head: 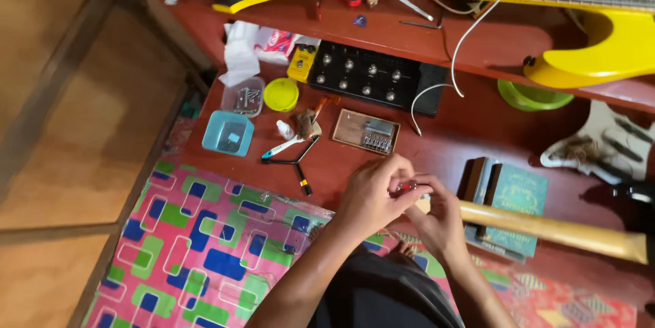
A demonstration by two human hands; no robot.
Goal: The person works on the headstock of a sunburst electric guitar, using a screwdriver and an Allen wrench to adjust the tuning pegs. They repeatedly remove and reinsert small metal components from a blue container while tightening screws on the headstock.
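Head-camera view down onto a dark red workbench [471,106] crowded with guitar parts. Both hands meeting near centre: left hand [372,195] and right hand [440,222] pinched together around a small red object [407,185], mostly hidden by fingers, just at the end of a pale wooden guitar neck [552,231] running off right. Object probably light, hard and easy to drop; best held by fingertips at its sides. Neck long and stiff, likely to swing if bumped. Just beyond the hands, an open wooden box of metal parts [366,131]. Far left, a blue tub [228,133] and clear screw container [243,96]. Black pedal unit [368,77] further back, yellow guitar [614,35] along the far edge. Books [512,198] right. Freest room near left, over the patterned mat [198,239].
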